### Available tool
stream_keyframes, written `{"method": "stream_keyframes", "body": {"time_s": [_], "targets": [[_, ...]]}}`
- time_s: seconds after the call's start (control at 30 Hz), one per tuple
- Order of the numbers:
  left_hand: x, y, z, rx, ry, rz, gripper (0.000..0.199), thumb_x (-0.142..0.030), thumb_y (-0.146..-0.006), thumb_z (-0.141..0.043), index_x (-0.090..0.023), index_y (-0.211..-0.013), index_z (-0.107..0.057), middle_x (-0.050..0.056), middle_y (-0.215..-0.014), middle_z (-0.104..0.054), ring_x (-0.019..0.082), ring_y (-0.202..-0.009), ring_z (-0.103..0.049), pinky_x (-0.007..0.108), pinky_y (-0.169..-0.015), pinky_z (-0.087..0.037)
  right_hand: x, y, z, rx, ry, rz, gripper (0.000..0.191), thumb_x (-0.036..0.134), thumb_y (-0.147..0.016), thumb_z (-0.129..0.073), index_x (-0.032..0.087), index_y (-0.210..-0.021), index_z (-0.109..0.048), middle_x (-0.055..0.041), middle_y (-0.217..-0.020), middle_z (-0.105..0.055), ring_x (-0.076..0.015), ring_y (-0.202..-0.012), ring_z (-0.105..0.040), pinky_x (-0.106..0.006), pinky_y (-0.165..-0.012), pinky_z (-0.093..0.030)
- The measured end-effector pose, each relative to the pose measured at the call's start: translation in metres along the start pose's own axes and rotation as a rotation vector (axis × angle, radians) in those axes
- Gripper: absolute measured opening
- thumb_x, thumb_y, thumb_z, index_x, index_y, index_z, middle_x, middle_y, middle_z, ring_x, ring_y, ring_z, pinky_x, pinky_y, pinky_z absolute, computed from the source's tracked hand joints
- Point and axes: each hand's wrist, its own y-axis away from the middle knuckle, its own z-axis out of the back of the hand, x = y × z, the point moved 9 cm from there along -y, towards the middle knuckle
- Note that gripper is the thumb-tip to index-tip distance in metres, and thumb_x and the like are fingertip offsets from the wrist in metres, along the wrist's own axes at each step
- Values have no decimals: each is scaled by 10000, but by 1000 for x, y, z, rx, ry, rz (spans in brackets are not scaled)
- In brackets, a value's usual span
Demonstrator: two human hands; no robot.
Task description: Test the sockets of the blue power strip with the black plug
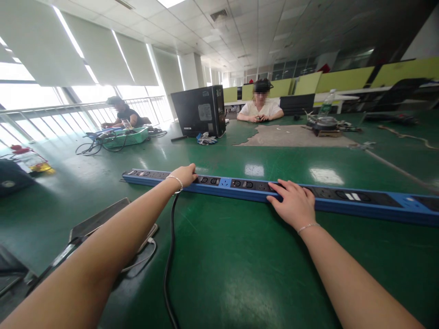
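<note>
A long blue power strip [224,183] with black sockets lies across the green table. My left hand [185,176] is closed at its left part, fingers curled down over the sockets; what is inside the fingers is hidden. From beneath that hand a black cable [170,256] runs down over the table toward me. My right hand [295,201] grips the strip right of its middle, with the fingers over the socket face and the thumb against the front side.
A black computer case [199,112] stands at the back, with gloves [206,139] beside it. A green basket [125,139] with cables sits at the left. Two people sit beyond. A dark tray-like object [99,219] and a white cable [147,258] lie near my left arm.
</note>
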Motion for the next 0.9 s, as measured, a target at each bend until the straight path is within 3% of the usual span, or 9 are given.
{"method": "stream_keyframes", "body": {"time_s": [0.43,0.63,0.9], "targets": [[0,2,-5,8,27,47,324,-418,-828,-391,-204,-1054,-482,150,-1012,-657,273,-929,-620,365,-746,-455,-1,0,-1,11,24,8,391,476,-822,-428,350,-1158,-582,-4,-1267,-533,-234,-1186,-403,-445,-955,-248],[1,13,-8,-64,50,89,339,-426,-871,-299,-214,-1089,-448,135,-990,-661,263,-943,-619,364,-757,-449,-2,0,-3,11,34,12,398,474,-818,-426,349,-1163,-579,-5,-1272,-528,-244,-1182,-401,-450,-946,-256],[0,12,1,-63,96,63,285,-427,-827,-406,-218,-994,-502,109,-949,-672,254,-888,-629,328,-714,-455,-4,-1,-2,6,18,0,390,480,-813,-432,354,-1149,-586,0,-1265,-532,-222,-1188,-401,-429,-950,-248]]}}
